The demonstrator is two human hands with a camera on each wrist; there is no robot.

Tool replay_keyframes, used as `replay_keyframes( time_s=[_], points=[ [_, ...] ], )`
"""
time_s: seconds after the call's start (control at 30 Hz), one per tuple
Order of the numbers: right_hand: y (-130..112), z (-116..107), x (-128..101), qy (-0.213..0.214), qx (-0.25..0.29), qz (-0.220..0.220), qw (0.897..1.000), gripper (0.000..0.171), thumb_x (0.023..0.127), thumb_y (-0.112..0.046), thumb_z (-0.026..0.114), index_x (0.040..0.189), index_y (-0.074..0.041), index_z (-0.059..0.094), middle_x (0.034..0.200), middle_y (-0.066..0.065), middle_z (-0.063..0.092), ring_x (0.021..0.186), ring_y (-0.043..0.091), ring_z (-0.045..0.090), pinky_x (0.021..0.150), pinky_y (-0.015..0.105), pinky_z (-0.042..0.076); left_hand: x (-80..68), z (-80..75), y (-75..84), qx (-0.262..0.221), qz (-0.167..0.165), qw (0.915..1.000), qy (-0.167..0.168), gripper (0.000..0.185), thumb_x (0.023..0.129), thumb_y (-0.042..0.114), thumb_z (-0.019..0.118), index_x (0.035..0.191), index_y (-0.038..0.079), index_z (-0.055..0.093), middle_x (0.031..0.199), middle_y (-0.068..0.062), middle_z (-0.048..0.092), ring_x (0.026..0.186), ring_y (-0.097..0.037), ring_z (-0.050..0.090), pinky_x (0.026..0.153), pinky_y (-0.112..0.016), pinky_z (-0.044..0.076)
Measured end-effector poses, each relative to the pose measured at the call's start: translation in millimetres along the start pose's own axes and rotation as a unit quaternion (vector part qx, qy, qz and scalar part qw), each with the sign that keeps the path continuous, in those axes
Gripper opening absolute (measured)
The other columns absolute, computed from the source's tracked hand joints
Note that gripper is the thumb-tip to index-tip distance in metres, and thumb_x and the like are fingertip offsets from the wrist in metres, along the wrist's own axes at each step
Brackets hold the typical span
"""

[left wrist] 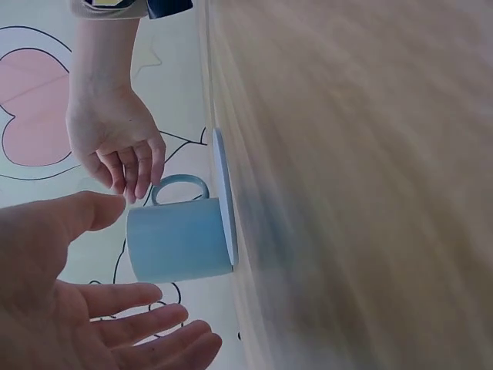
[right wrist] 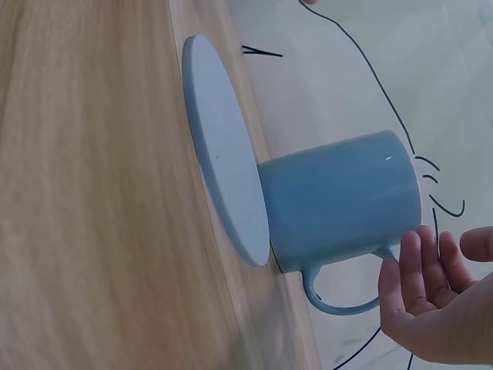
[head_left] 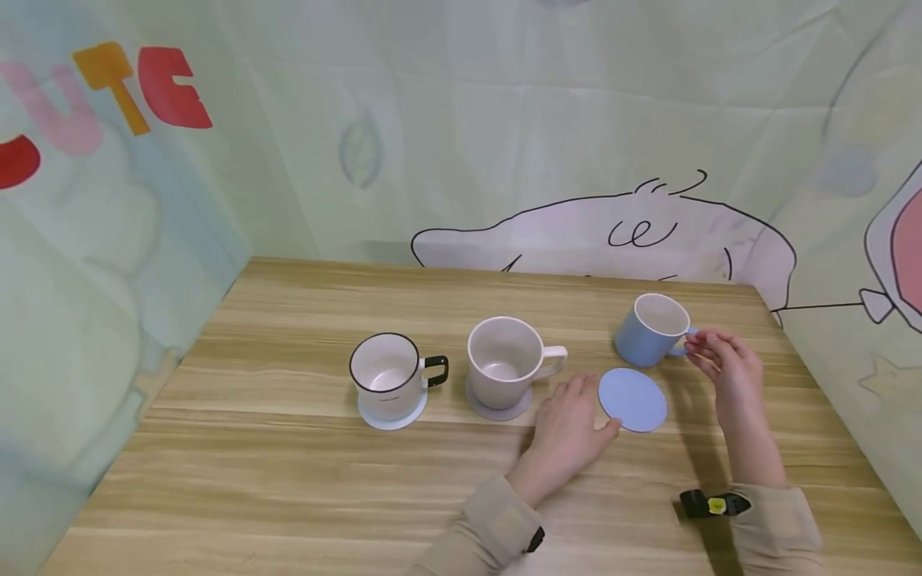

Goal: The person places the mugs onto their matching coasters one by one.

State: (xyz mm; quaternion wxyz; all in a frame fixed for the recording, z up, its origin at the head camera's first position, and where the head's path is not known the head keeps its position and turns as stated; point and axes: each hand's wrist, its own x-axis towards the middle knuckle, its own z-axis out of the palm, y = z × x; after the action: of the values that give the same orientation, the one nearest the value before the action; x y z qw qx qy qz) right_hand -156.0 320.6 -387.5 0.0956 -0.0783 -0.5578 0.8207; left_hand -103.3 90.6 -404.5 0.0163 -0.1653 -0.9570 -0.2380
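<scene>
A blue mug (head_left: 641,338) stands upright on the table behind a round blue coaster (head_left: 632,400), its handle toward the right. My right hand (head_left: 727,364) is beside that handle, fingers loosely bent and fingertips right at it; in the right wrist view the thumb stays apart from the fingers. My left hand (head_left: 572,420) is at the coaster's left edge with fingers spread, holding nothing. In the left wrist view, the mug (left wrist: 181,240) shows between the left thumb and fingers, farther off.
Left of my left hand, a plain white mug (head_left: 500,364) sits on a grey coaster (head_left: 497,410). Farther left, a white mug with black rim and handle (head_left: 389,376) sits on a pale blue coaster (head_left: 392,421). A printed cloth wall (head_left: 461,120) borders the wooden table (head_left: 288,480).
</scene>
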Motion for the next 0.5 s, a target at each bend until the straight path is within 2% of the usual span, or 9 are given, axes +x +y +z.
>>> replay_keyframes(
  time_s=[0.2,0.5],
  points=[
    [0.0,-2.3,0.5,0.011,0.004,-0.007,1.0,0.014,0.097,-0.007,0.053,0.089,-0.005,0.064,0.08,0.001,0.072,0.075,0.011,0.071,0.072,0.021,0.057,3.7,4.3,4.3,0.014,-0.001,0.9999,-0.008,0.061,0.084,0.048,0.067,0.135,0.015,0.054,0.129,0.003,0.059,0.116,-0.015,0.057,0.088,-0.03,0.05],
    [-0.8,-0.5,9.5,0.068,-0.025,-0.017,0.997,0.011,0.096,-0.007,0.055,0.087,-0.005,0.062,0.078,-0.001,0.071,0.071,0.009,0.069,0.069,0.018,0.057,14.0,7.6,11.8,0.041,-0.006,0.9987,-0.03,0.065,0.085,0.052,0.064,0.137,0.015,0.052,0.129,0.003,0.059,0.116,-0.015,0.057,0.088,-0.029,0.049]
  ],
)
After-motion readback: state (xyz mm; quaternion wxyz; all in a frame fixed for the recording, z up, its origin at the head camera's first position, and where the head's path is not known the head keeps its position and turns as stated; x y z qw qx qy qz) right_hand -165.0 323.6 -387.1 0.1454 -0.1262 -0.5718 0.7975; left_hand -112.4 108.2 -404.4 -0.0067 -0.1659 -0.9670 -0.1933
